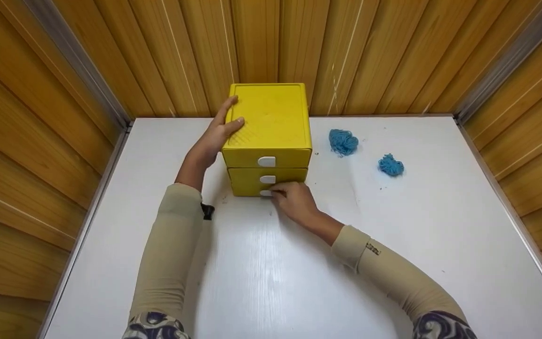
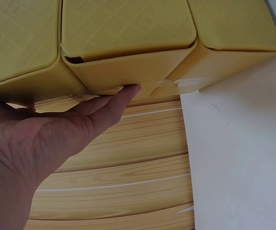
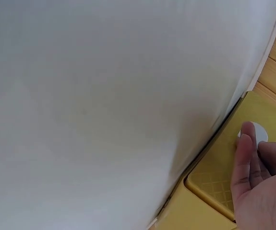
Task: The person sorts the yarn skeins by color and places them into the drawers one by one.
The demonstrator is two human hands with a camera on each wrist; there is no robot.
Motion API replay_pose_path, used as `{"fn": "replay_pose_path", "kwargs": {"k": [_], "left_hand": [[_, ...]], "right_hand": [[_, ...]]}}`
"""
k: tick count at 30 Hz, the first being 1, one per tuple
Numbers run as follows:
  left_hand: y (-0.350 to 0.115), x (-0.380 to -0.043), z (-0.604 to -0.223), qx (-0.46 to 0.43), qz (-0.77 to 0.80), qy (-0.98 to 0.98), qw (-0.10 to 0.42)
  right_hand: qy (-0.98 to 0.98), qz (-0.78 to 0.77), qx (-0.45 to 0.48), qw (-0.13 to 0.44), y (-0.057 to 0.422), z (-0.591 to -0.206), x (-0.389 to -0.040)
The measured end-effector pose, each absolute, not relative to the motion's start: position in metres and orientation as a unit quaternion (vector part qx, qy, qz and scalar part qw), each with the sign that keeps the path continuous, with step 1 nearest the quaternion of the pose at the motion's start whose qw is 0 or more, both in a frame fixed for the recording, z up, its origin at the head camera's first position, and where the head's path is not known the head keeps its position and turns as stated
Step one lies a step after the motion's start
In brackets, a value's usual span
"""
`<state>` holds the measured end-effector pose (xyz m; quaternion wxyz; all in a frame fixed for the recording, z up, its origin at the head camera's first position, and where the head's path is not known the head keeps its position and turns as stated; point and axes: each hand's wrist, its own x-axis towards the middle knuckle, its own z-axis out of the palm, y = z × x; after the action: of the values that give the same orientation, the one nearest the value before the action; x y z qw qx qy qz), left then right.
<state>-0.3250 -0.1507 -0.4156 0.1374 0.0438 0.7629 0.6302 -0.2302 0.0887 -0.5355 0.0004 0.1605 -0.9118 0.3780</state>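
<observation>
A yellow drawer box (image 1: 271,115) with three stacked drawers stands near the back of the table, each drawer front bearing a white handle. My left hand (image 1: 215,136) rests against the box's left side, its thumb on the top. In the left wrist view, the fingers (image 2: 111,106) lie fairly straight along the box's side. With thumb and fingers, my right hand (image 1: 295,200) pinches the lowest drawer's white handle (image 3: 261,131). That drawer looks closed. Part of the handle is hidden behind the fingers.
Two bundles of blue yarn lie right of the box: a larger one (image 1: 343,142) and a smaller one (image 1: 391,165). The white table (image 1: 440,226) is bordered by wood-patterned walls (image 1: 370,56) at the back and sides.
</observation>
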Motion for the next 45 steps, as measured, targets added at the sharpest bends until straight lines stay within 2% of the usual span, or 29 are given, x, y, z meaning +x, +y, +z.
{"fn": "replay_pose_path", "kwargs": {"k": [23,45], "left_hand": [[-0.151,-0.326,-0.417,0.045,0.633,0.762,0.132],[-0.148,-0.325,-0.416,0.036,0.624,0.767,0.143]], "right_hand": [[-0.914,0.352,0.202,-0.001,0.090,-0.537,-0.218],[-0.910,0.317,0.265,0.031,0.094,-0.536,-0.163]]}}
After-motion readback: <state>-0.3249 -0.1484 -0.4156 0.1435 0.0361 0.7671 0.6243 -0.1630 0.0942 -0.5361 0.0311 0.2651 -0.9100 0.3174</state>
